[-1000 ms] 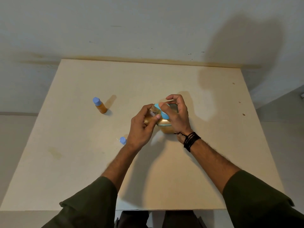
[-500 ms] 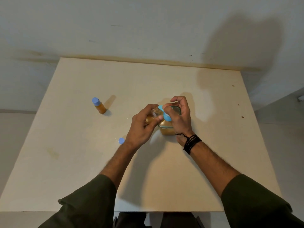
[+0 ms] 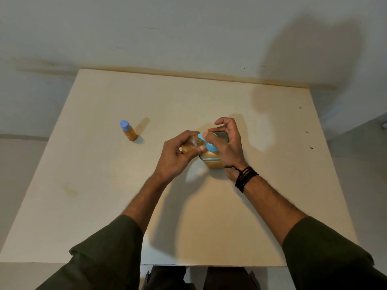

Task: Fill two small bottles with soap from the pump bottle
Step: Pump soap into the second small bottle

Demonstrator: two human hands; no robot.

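Mid-frame, a small bottle [image 3: 191,145] is gripped in the left hand [image 3: 174,158], fingers and thumb curled round it, and it's tipped so its open mouth sits right under the blue pump spout [image 3: 206,142]. Some amber soap can be seen inside it already, though how full it is can't be told since most of it is covered by the fingers.

The pump bottle [image 3: 212,162] is stood on the table [image 3: 100,185] just right of the small one, touching or nearly so. Its pump head is being pressed by the right hand [image 3: 227,144]: the thumb is laid on top of the blue head and the other fingers are arched over the far side of the bottle's top, loosely curled. Whether those fingers are actually touching the bottle can't be made out. A dark cord band [image 3: 246,177] is worn on the right wrist.

Over at the left of the frame, well apart from all that, a second bottle [image 3: 128,130] is stood upright with its blue cap on, filled with the same orange-amber stuff.

Dark green sleeves [image 3: 109,254] are seen at the bottom corners, and the table is pushed against a pale wall [image 3: 188,32].
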